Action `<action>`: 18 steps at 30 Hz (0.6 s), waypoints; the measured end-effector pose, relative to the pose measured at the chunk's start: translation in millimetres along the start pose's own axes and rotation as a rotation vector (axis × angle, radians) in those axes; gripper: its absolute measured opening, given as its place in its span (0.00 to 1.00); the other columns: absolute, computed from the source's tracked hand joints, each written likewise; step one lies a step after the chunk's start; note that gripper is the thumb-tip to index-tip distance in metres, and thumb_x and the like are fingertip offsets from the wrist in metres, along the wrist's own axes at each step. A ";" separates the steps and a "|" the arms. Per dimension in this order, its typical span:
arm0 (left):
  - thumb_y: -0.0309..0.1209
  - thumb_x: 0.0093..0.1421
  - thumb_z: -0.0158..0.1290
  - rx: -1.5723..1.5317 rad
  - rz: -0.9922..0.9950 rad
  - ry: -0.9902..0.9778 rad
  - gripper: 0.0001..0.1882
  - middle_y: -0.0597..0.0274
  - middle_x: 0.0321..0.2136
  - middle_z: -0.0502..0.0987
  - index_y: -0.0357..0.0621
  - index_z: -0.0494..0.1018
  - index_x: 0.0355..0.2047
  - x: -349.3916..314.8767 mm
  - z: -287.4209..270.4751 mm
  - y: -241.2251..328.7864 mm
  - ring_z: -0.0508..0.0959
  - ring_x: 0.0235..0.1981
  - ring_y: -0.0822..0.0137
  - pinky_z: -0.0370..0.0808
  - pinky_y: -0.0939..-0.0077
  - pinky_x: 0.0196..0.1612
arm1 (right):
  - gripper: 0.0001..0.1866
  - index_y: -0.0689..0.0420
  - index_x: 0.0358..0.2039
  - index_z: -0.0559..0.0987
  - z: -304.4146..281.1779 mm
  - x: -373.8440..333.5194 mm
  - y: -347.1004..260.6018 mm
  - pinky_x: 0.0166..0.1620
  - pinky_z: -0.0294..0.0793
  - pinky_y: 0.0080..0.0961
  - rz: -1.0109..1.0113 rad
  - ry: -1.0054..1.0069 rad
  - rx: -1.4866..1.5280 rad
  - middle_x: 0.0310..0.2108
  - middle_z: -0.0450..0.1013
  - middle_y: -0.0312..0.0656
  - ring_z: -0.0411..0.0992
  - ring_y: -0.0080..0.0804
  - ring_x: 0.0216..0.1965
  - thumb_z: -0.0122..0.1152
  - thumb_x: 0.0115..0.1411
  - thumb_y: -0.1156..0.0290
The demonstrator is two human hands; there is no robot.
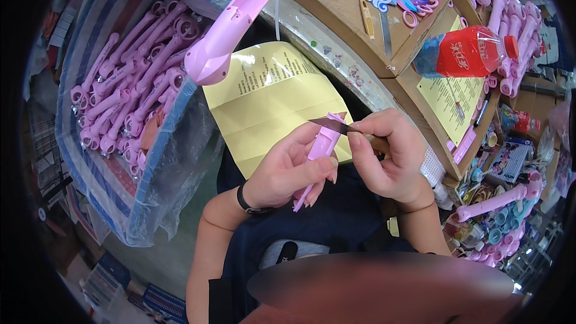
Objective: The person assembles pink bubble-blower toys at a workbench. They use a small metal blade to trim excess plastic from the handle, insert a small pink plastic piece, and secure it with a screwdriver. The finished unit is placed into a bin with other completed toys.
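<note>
Pink part (323, 146), apparently mid-work, unfinished.
Left hand (287, 171) curled around it; right hand (389, 151) pinches knife (343, 127), blade at far end.

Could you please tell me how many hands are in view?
2: the left hand, near the centre, holds the pink piece; the right hand, farther right, holds the knife.

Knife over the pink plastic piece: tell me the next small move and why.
Probably a short, light stroke of the knife along the edge of the pink plastic piece, near its far end. The right hand holds the knife across that end, and the left hand grips the piece nearer the body; contact is hard to tell, so light pressure seems wise.
</note>
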State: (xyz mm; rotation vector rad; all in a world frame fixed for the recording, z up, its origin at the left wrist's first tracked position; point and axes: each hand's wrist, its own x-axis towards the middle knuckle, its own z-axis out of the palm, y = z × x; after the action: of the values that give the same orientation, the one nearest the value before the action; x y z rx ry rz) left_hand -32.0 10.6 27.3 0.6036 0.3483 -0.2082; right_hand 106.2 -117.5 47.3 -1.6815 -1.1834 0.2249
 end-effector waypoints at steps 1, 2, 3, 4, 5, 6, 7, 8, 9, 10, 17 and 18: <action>0.34 0.61 0.50 0.002 0.001 -0.001 0.36 0.59 0.27 0.71 0.40 0.46 0.64 0.0 -0.1 -0.1 0.70 0.13 0.74 0.66 0.86 0.15 | 0.09 0.61 0.32 0.76 0.6 0.2 -0.3 0.16 0.63 0.17 0.011 -0.006 -0.014 0.23 0.72 0.39 0.68 0.22 0.15 0.64 0.49 0.80; 0.34 0.61 0.50 0.003 0.001 0.000 0.35 0.59 0.27 0.71 0.40 0.46 0.64 -0.1 -0.1 -0.1 0.70 0.13 0.74 0.66 0.86 0.15 | 0.10 0.60 0.32 0.76 1.2 0.0 -0.9 0.16 0.63 0.18 0.021 -0.013 -0.027 0.22 0.72 0.40 0.69 0.24 0.15 0.65 0.48 0.80; 0.33 0.61 0.50 0.004 0.000 0.001 0.35 0.59 0.27 0.71 0.40 0.46 0.64 -0.2 -0.2 -0.1 0.70 0.13 0.74 0.66 0.86 0.15 | 0.10 0.60 0.32 0.76 0.8 -0.4 -1.5 0.17 0.64 0.18 0.028 -0.009 -0.036 0.22 0.72 0.40 0.69 0.25 0.16 0.65 0.48 0.80; 0.33 0.61 0.50 0.004 0.001 0.003 0.35 0.59 0.27 0.71 0.40 0.46 0.64 -0.1 -0.3 -0.1 0.70 0.13 0.75 0.66 0.86 0.15 | 0.10 0.60 0.31 0.76 1.4 -0.8 -2.1 0.17 0.65 0.19 0.032 -0.017 -0.055 0.22 0.72 0.40 0.70 0.26 0.16 0.65 0.47 0.80; 0.33 0.61 0.50 0.003 0.001 0.005 0.35 0.58 0.27 0.71 0.40 0.46 0.64 0.0 -0.3 0.0 0.70 0.13 0.75 0.66 0.86 0.15 | 0.10 0.60 0.31 0.76 2.0 -1.2 -2.9 0.18 0.66 0.19 0.033 -0.013 -0.069 0.21 0.72 0.40 0.70 0.28 0.16 0.65 0.47 0.80; 0.33 0.61 0.50 0.002 0.001 0.006 0.35 0.58 0.27 0.71 0.40 0.46 0.64 0.1 -0.2 0.0 0.70 0.13 0.75 0.66 0.86 0.15 | 0.10 0.60 0.31 0.75 2.0 -1.4 -3.3 0.18 0.66 0.20 0.033 -0.009 -0.083 0.21 0.72 0.40 0.71 0.29 0.17 0.65 0.46 0.81; 0.33 0.61 0.50 0.004 0.002 0.012 0.35 0.58 0.27 0.71 0.40 0.46 0.64 0.0 0.0 -0.1 0.70 0.14 0.75 0.67 0.86 0.15 | 0.10 0.60 0.31 0.75 2.1 -1.4 -3.6 0.19 0.67 0.20 0.029 -0.013 -0.096 0.21 0.72 0.40 0.71 0.30 0.17 0.65 0.46 0.81; 0.33 0.61 0.50 0.006 0.003 0.018 0.35 0.58 0.27 0.71 0.40 0.46 0.64 -0.1 0.3 -0.2 0.70 0.14 0.75 0.67 0.86 0.16 | 0.10 0.60 0.31 0.75 2.1 -1.2 -3.8 0.19 0.67 0.21 0.025 -0.016 -0.109 0.21 0.72 0.40 0.71 0.31 0.17 0.65 0.46 0.81; 0.33 0.61 0.50 0.008 0.004 0.023 0.35 0.58 0.27 0.71 0.40 0.46 0.64 -0.3 0.7 -0.3 0.70 0.14 0.75 0.67 0.86 0.16 | 0.10 0.59 0.30 0.75 2.1 -1.1 -4.0 0.19 0.67 0.21 0.021 -0.019 -0.122 0.20 0.72 0.40 0.71 0.32 0.17 0.65 0.45 0.81; 0.33 0.61 0.50 0.012 0.005 0.027 0.35 0.58 0.27 0.72 0.40 0.47 0.64 -0.3 0.8 -0.3 0.70 0.14 0.75 0.67 0.86 0.16 | 0.10 0.60 0.30 0.75 2.2 -0.6 -3.8 0.19 0.67 0.21 0.025 -0.025 -0.114 0.20 0.72 0.40 0.71 0.31 0.17 0.65 0.46 0.81; 0.34 0.61 0.52 0.058 0.008 0.062 0.36 0.58 0.28 0.72 0.40 0.47 0.64 -1.3 2.9 -0.9 0.71 0.15 0.75 0.67 0.87 0.17 | 0.06 0.60 0.29 0.75 -5.0 0.5 -1.7 0.19 0.67 0.20 0.157 -0.116 -0.031 0.20 0.72 0.38 0.71 0.27 0.16 0.63 0.51 0.77; 0.34 0.61 0.52 0.063 0.011 0.064 0.36 0.58 0.28 0.72 0.40 0.47 0.64 -1.3 3.0 -0.9 0.71 0.15 0.75 0.66 0.87 0.17 | 0.05 0.60 0.29 0.75 -5.7 0.7 -1.1 0.19 0.67 0.19 0.171 -0.122 -0.022 0.21 0.72 0.38 0.71 0.26 0.16 0.63 0.52 0.76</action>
State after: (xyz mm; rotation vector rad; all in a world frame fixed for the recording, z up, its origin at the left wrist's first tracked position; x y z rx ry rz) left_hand -32.6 8.2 29.6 0.6751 0.4011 -0.1907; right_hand 109.5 -120.6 51.1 -1.8114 -1.1344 0.4268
